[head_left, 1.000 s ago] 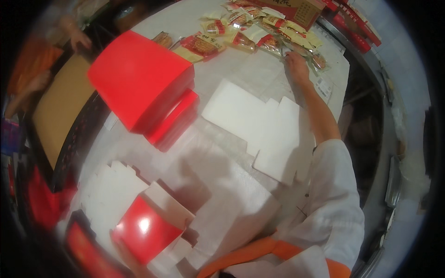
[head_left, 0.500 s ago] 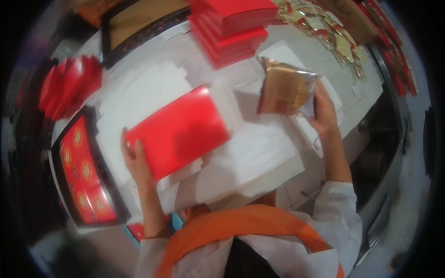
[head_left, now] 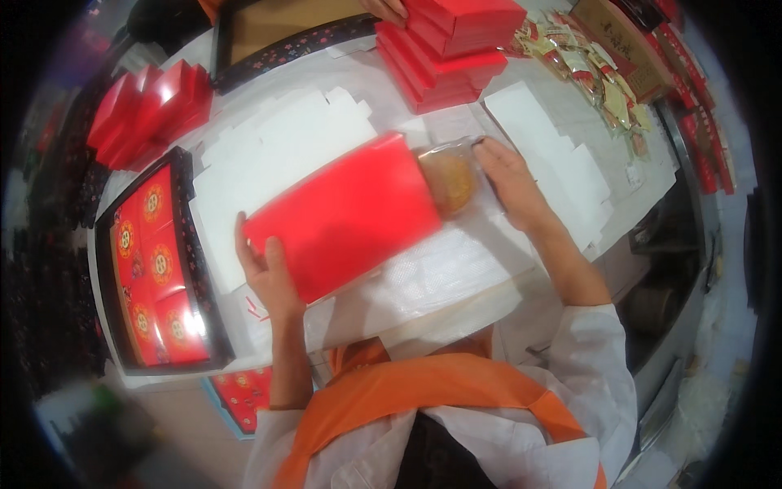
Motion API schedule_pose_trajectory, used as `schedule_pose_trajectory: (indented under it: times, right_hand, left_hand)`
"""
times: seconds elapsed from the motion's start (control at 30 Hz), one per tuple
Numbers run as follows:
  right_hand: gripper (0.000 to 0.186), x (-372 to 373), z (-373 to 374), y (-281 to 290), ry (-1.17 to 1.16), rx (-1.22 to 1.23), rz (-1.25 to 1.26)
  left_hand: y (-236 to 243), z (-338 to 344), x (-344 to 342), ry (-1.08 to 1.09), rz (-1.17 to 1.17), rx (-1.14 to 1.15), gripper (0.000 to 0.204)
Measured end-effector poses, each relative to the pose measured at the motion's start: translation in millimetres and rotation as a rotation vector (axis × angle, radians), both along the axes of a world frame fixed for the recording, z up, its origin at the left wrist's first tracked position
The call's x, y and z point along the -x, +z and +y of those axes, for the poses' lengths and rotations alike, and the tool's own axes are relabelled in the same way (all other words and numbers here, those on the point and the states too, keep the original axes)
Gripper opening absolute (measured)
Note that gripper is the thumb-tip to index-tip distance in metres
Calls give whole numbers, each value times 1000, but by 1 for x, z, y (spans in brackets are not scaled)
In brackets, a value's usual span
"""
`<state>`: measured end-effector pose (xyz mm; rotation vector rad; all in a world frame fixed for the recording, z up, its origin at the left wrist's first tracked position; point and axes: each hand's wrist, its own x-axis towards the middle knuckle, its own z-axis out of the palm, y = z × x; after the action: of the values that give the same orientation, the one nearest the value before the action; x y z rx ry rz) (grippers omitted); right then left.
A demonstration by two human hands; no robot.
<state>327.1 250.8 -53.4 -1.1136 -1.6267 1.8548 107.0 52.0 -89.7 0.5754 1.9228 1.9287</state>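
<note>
head: two hands, one red box (head_left: 346, 213), one wrapped cake (head_left: 450, 181).

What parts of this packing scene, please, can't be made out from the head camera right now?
- Wrapped pastry: its far end is hidden inside the red sleeve.
- Left hand: the fingers are hidden under the sleeve.
- Another person's hand: cut off by the top edge.
- Snack packets: too small and blurred.

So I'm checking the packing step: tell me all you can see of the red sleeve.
The red sleeve is a flat, glossy, plain card-like piece lying tilted on the white table. The left hand holds its lower-left end. At its upper-right end a clear-wrapped round golden pastry, held by the right hand, sits partly inside.
</note>
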Motion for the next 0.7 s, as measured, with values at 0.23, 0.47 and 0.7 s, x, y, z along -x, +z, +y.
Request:
schedule_pose_trajectory:
  times: [0.23, 0.47, 0.7]
  right_hand:
    - [40, 24, -24, 24, 30, -214, 17]
    - [46, 24, -44, 40, 377, -452, -171]
    - [46, 18, -76, 9, 36, -603, 92]
  left_hand:
    - [8, 2, 5, 106, -146, -16, 47]
    - [-5, -1, 10, 88, -173, -67, 56]
    - [-23, 1, -30, 106, -280, -134, 51]
